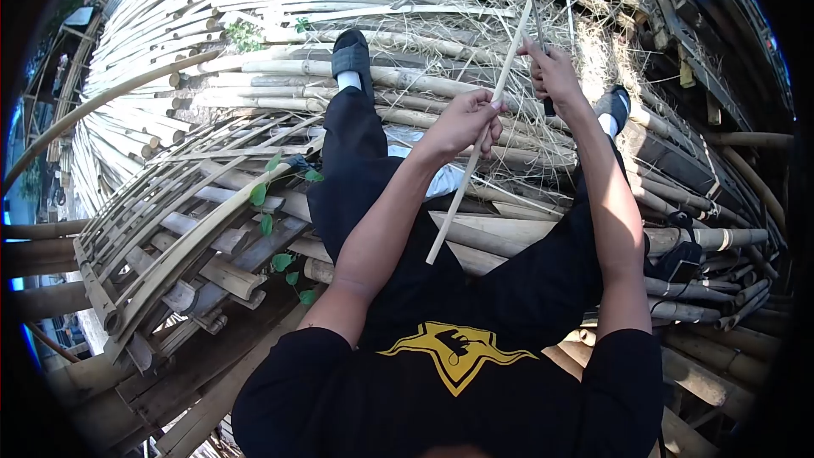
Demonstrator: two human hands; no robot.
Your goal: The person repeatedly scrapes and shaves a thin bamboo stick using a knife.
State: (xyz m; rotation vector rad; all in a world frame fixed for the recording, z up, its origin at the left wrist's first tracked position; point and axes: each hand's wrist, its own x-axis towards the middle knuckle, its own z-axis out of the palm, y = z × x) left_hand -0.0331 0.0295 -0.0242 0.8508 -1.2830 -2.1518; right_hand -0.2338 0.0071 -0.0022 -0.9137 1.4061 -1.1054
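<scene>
My left hand [465,125] is closed around the middle of a long, pale bamboo strip [454,210]. The strip slants from near my lap up and away to the right. In my right hand [553,76] is a knife [536,21], its thin blade pointing away from me, close beside the far part of the strip. Below my right fist, the dark end of the knife handle shows. Whether the blade touches the strip, I cannot tell. Both hands are held over the space between my legs.
Bamboo poles [398,76] lie across the ground ahead, with shavings [483,34] scattered over them. To the left, a slatted bamboo frame [191,242] stands beside a leafy vine [267,225]. More poles [712,242] and a black strapped item [682,263] are at the right.
</scene>
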